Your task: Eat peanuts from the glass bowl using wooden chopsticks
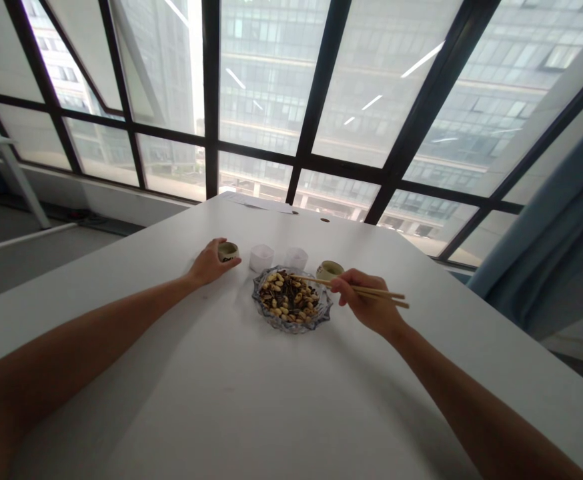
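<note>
On the white tabletop, the right hand clasps chopsticks, apparently slanted so their tips meet the nuts in the glass bowl, while the left hand curls around a small cup, seemingly steadying it.

We seem to be in an office: our white desk has round cable holes in its top. Beyond the black-framed windows, which reflect strip lights, we see a multi-storey building.
</note>
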A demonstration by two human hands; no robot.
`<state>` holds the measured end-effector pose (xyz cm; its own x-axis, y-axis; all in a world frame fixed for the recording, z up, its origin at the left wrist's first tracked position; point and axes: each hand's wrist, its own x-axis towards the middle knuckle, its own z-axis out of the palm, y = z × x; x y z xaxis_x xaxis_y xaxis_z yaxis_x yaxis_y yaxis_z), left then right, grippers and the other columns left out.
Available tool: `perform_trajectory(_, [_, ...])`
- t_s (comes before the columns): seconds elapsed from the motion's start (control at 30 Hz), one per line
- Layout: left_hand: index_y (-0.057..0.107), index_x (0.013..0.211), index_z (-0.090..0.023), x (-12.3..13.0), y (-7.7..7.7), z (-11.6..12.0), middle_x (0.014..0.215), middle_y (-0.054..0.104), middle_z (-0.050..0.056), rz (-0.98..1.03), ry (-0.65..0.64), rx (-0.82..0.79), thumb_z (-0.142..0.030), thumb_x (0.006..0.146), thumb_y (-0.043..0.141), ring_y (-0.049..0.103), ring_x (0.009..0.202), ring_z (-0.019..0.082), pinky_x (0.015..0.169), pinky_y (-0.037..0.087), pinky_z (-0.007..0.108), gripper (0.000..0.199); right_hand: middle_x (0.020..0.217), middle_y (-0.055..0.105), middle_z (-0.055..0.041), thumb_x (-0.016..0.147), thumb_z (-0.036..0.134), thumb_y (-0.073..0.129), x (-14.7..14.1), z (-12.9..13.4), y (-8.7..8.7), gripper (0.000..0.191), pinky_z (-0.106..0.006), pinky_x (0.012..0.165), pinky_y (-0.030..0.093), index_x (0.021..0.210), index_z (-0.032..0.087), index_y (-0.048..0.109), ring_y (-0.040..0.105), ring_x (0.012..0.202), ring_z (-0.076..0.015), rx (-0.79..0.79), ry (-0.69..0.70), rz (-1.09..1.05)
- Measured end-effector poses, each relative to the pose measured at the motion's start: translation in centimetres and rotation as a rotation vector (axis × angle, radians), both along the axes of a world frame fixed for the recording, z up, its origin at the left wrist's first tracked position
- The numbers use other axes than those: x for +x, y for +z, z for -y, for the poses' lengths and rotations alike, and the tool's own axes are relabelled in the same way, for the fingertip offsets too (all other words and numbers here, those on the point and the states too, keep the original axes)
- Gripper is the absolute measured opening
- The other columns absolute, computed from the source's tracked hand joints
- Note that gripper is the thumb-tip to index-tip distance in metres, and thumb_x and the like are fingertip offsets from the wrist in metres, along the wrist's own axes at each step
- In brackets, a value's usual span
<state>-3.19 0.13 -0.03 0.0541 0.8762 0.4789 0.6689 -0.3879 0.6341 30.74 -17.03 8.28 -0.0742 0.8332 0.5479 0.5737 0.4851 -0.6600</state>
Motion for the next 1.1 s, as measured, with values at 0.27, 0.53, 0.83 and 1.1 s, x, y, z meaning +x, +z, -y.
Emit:
perform_trajectory(0.27, [0.05,0.132,-0.013,0.0,-0.2,-0.1,0.124,0.065,0.017,-0.001,-0.004,0.01,-0.056,0.072,0.073,0.064,0.114,0.03,0.099,0.05,0.044,0.077,0.054,0.066,-0.0046,0.091,0.057,0.06,0.0,0.0,-0.5,0.047,-0.028,0.046,0.047,0.064,0.019,0.065,0.061,0.047,-0.0156,-0.139,0.1,0.103])
perform_trajectory(0.53, [0.049,0.133,-0.013,-0.1,-0.3,-0.2,0.123,0.066,0.017,0.007,-0.011,0.0,-0.058,0.072,0.073,0.064,0.113,0.03,0.098,0.051,0.044,0.079,0.063,0.07,-0.0058,0.09,0.062,0.058,0.8,0.0,0.7,0.049,-0.025,0.04,0.045,0.072,0.017,0.065,0.06,0.044,-0.0138,-0.051,-0.003,-0.107])
perform_trajectory(0.83, [0.049,0.133,-0.014,0.0,0.0,0.1,0.122,0.066,0.016,0.008,-0.017,-0.013,-0.057,0.072,0.073,0.064,0.113,0.03,0.097,0.052,0.044,0.078,0.052,0.064,-0.0025,0.091,0.058,0.059,0.2,-0.5,-0.9,0.043,-0.029,0.046,0.046,0.072,0.02,0.067,0.059,0.045,-0.0163,-0.024,0.037,0.115])
perform_trajectory(1.1, [0.049,0.133,-0.014,0.1,0.0,0.2,0.123,0.066,0.016,0.001,-0.015,-0.007,-0.057,0.072,0.072,0.064,0.113,0.03,0.098,0.051,0.044,0.078,0.059,0.068,-0.0055,0.088,0.068,0.056,0.8,-0.6,-0.7,0.054,-0.025,0.041,0.047,0.074,0.017,0.067,0.061,0.045,-0.0147,-0.083,-0.034,-0.168])
